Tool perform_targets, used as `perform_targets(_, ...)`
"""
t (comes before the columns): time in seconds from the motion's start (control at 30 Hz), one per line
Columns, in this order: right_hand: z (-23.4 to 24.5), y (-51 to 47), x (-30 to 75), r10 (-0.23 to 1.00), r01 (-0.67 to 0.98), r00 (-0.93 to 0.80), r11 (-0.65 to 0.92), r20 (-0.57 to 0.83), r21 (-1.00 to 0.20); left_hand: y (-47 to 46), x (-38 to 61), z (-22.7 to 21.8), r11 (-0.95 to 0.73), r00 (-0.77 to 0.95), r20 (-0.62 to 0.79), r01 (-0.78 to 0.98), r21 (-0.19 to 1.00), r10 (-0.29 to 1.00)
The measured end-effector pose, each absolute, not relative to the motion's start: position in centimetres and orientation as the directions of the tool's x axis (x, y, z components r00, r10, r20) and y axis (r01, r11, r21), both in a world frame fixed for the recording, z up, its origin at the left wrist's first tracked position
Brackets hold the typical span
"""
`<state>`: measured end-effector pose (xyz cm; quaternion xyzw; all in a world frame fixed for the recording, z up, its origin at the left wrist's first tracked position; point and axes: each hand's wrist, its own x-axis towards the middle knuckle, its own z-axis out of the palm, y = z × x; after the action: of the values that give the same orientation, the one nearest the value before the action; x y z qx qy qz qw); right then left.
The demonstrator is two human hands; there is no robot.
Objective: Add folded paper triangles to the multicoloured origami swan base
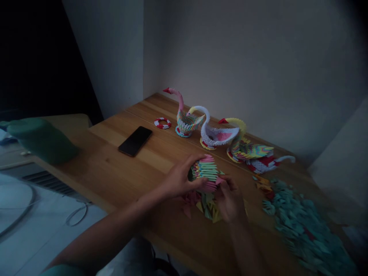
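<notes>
My left hand [182, 178] is wrapped round a partly built body of folded paper pieces [207, 169], banded in green, yellow and pink, and holds it tilted above the wooden table. At its right side my right hand [231, 199] pinches a small pink folded paper piece [219, 180] between thumb and fingers, against the body's edge. Whether that piece is seated in the body cannot be made out. Below both hands lie loose yellow paper pieces [214, 214] and pink paper pieces [187, 207], partly hidden by my hands.
Several paper swans [220, 137] line the wall side of the table [109, 168]. A red-and-white paper ring [162, 123] and a black phone [135, 141] lie left of them. To the right spreads a teal paper pile [304, 226], with orange pieces [262, 183] beside it.
</notes>
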<state>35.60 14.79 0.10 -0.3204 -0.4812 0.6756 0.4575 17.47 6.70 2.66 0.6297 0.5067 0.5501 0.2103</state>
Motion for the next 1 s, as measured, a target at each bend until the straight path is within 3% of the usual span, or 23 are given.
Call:
perform_targets(0.47,0.7,14.6,35.3,0.940,-0.312,-0.314,0.028,0.131,-0.950,6.8,17.3,2.5,-0.379,-0.090,0.456,0.427,0.821,0.886)
perform_targets(0.73,-0.4,15.0,35.8,0.910,-0.301,-0.299,0.195,0.286,-0.933,6.8,17.1,2.4,-0.358,-0.081,0.420,0.393,0.847,0.904)
perform_targets(1.0,-0.3,15.2,35.9,0.912,-0.249,-0.374,0.075,0.167,-0.966,7.0,17.2,2.1,-0.365,-0.086,0.436,0.418,0.832,0.896)
